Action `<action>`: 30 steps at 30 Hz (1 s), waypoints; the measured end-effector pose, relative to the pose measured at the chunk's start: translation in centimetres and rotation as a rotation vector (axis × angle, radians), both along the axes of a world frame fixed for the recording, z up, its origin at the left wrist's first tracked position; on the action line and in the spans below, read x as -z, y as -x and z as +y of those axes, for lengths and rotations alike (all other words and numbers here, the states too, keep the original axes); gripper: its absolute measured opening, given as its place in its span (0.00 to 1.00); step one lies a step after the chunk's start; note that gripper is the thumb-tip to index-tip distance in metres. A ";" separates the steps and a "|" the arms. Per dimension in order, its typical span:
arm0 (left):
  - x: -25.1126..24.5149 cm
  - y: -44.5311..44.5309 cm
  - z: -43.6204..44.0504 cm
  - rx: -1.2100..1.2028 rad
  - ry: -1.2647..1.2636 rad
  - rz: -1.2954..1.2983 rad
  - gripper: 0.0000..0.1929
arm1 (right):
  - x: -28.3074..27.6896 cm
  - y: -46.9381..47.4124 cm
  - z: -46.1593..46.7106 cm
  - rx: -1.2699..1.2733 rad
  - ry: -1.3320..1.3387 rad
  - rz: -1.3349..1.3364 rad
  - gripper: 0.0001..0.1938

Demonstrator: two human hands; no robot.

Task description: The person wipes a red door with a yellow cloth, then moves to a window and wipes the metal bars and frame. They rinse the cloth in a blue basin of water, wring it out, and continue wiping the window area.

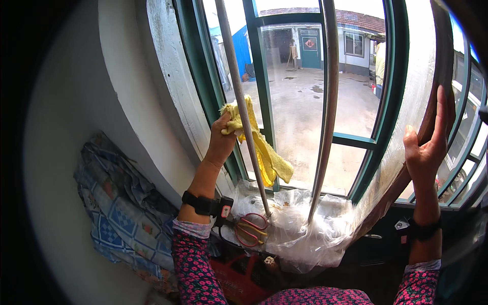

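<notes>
My left hand (223, 139) grips a yellow terry cloth (268, 152), whose lower end hangs behind a metal window bar (244, 106). The green-framed window (267, 87) stands just beyond the bars. My right hand (427, 148) rests with fingers raised against the brown wooden edge (436, 110) of the window surround; it holds nothing I can see. A second bar (328, 95) runs upright between my hands. Crumpled clear plastic sheeting (305, 228) covers the sill below.
Red-handled scissors (249, 230) lie on the sill near my left forearm. A blue patterned cloth bundle (126, 217) is at the left wall. Below the sill is a red bag (240, 278). Outside the glass is a concrete yard (293, 106) with a green door (309, 47).
</notes>
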State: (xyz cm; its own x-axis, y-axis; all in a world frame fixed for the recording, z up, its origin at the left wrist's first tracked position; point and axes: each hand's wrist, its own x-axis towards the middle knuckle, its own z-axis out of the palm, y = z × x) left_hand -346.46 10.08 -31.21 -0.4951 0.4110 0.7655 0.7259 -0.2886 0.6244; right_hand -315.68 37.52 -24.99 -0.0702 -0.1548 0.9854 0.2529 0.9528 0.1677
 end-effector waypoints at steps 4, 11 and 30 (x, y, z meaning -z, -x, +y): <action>-0.2 0.0 2.5 -0.568 0.525 1.061 0.18 | 0.0 -0.1 -0.4 -0.021 0.060 -0.020 0.42; -3.8 -1.7 6.8 -0.871 0.315 0.990 0.27 | 0.0 0.0 -0.8 -0.039 0.100 -0.029 0.42; -13.6 0.1 7.2 -0.753 -0.075 1.047 0.22 | -0.1 -0.2 -0.8 -0.022 0.064 -0.027 0.42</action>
